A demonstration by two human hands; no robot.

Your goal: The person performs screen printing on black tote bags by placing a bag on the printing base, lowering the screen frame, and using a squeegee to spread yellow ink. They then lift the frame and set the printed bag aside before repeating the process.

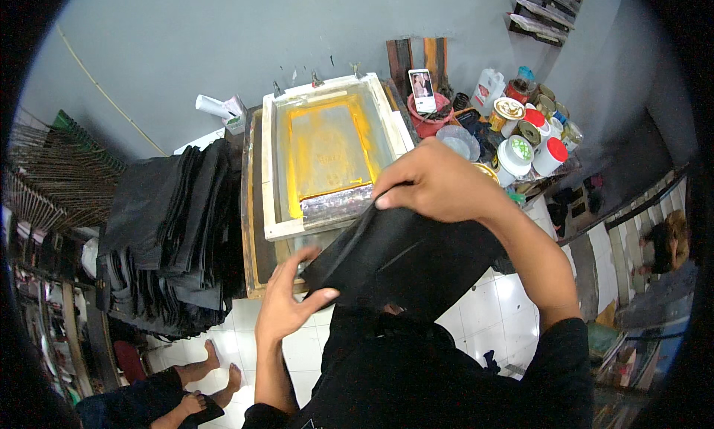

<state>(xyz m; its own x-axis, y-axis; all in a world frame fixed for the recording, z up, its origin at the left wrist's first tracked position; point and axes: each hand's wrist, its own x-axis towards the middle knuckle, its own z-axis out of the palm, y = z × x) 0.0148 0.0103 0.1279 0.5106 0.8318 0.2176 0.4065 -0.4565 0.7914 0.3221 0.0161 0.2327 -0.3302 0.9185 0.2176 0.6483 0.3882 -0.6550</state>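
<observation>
Black fabric [416,261], apparently a flat bag, hangs in front of me at waist height, covering part of my torso. My right hand [439,183] pinches its upper edge between thumb and bent fingers. At the fabric's left edge is my left hand [286,295], its thumb against the cloth and its fingers stretched apart from the thumb. Motion blurs those fingertips. Just beyond the cloth lies a white-framed printing screen [269,172], its mesh smeared with yellow ink. A squeegee-like strip with a stained edge [338,203] rests across the near end of the mesh.
Stacked black fabric bags [160,213] stand left of the screen. Paint tubs and cans [513,157], a pink bucket [430,116] and a phone [422,90] crowd the right side. A wire rack [63,176] is far left. Another person's legs [201,369] show at lower left.
</observation>
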